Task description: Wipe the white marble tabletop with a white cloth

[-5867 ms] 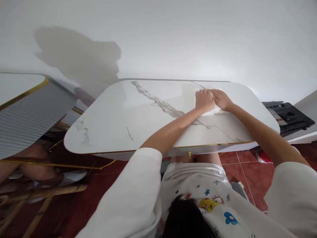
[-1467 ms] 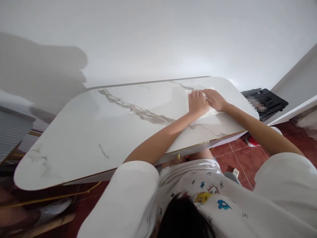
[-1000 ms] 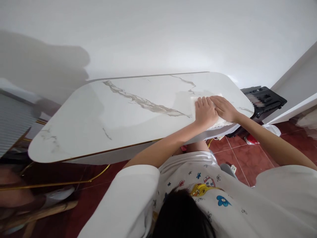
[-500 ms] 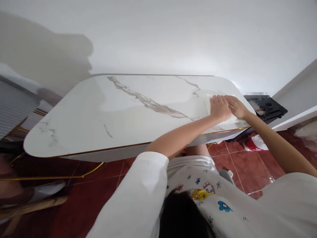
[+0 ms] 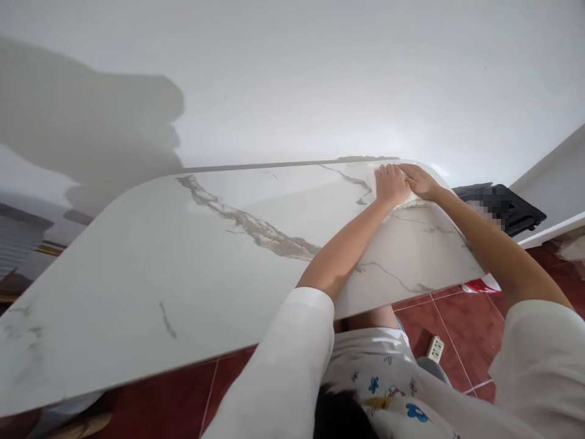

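Note:
A white cloth (image 5: 414,202) lies on the white marble-patterned tabletop (image 5: 228,286), near its far right corner. My left hand (image 5: 392,185) presses down on the cloth with its fingers together, gripping it against the surface. Right beside it, my right hand (image 5: 419,181) bears on the cloth too, its fingers angled towards the left hand and touching it. Both palms and most of the cloth's middle are hidden under the hands.
A white wall (image 5: 292,79) rises behind the tabletop's far edge. Beyond the right end stands a black plastic object (image 5: 521,210), partly blurred. A power strip (image 5: 436,349) lies on the red tiled floor (image 5: 450,317), with a red and white item (image 5: 482,285) nearby.
Both hands have slid the cloth away from me, towards the tabletop's far edge. My view has moved closer over the table, and its near edge now sits lower.

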Demonstrator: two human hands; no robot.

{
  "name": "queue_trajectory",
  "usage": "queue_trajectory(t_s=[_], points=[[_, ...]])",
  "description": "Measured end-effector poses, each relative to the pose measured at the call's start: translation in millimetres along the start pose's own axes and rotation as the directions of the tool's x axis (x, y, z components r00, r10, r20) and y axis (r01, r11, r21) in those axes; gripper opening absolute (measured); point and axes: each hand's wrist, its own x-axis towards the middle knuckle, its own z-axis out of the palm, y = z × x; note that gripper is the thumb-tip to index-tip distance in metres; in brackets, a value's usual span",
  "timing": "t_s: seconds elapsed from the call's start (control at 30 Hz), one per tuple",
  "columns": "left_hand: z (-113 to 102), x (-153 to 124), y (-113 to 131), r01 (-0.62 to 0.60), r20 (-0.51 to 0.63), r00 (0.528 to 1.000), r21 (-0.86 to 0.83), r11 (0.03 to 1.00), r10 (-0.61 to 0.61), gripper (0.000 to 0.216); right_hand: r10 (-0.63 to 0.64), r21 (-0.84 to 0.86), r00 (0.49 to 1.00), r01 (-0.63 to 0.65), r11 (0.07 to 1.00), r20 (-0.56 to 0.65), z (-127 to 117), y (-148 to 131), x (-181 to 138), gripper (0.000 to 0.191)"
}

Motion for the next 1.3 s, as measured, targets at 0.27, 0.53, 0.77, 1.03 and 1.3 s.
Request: queue_trajectory(t_s=[0.27, 0.53, 0.77, 1.03, 1.3], points=[[14, 51, -34, 0.02, -0.006, 1.0, -0.044, 0.999, -0.02, 0.047, 0.051, -0.032, 0.999, -0.051, 0.998, 0.013, 21, 28, 56, 0.054], [24, 71, -46, -0.002, -0.015, 1.0, -0.065, 0.998, 0.001, 0.047, 0.069, -0.001, 0.997, -0.069, 0.998, 0.042, 22, 33, 68, 0.051], [16, 53, -38, 0.0, 0.018, 1.0, -0.059, 0.998, 0.001, 0.048, 0.022, 0.001, 0.999, -0.022, 1.0, 0.042, 15, 22, 50, 0.053], [-2, -7, -10, -0.025, 0.058, 0.998, -0.047, 0.999, 0.028, 0.049, 0.028, 0.001, 0.999, -0.028, 1.0, 0.043, 0, -16, -9, 0.058], [-24, -79, 24, -0.046, 0.04, 0.998, -0.005, 0.999, 0.046, 0.048, 0.015, -0.013, 1.0, -0.014, 1.0, 0.026, -20, -62, -76, 0.061]])
